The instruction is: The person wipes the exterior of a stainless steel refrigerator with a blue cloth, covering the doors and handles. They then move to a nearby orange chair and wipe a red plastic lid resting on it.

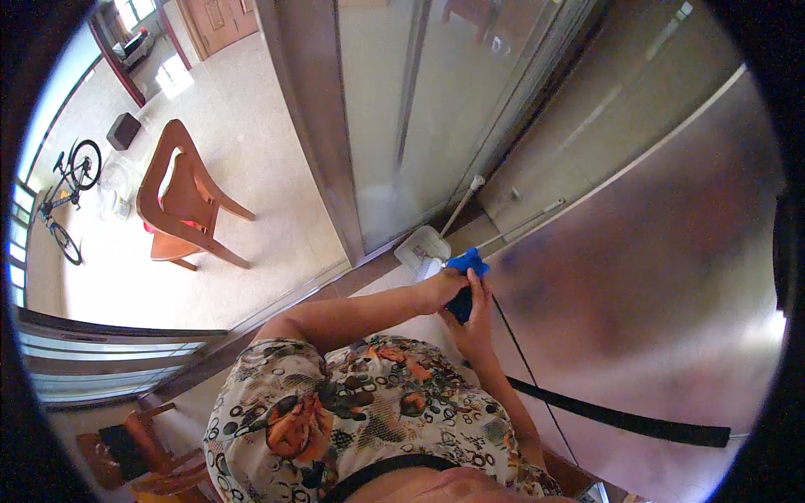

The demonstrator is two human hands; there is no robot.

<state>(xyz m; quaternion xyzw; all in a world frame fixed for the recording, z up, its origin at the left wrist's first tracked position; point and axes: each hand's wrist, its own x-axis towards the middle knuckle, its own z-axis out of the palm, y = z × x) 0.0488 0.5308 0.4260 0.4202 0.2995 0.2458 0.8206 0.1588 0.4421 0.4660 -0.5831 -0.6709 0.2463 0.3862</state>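
Both of my hands meet in front of my patterned shirt [402, 402], gripping a crumpled blue cloth-like item. My left hand [443, 290] closes on it from the left, and a bright blue end [468, 261] sticks out above the fingers. My right hand [479, 308] wraps around its right side. A dark lower part [460, 306] shows between the two palms; whether it belongs to the same item I cannot tell. Just beyond the hands, on the floor, are a white dustpan [422, 247] and the white bristles of a brush [430, 269].
A large metallic panel [629, 270] with a black strip [622, 412] stands close on the right. Glass sliding doors [383, 126] rise ahead, their track crossing the floor. Beyond them at left are a wooden chair [201, 232] and a bicycle [69, 188]. More wooden furniture [151, 440] is at lower left.
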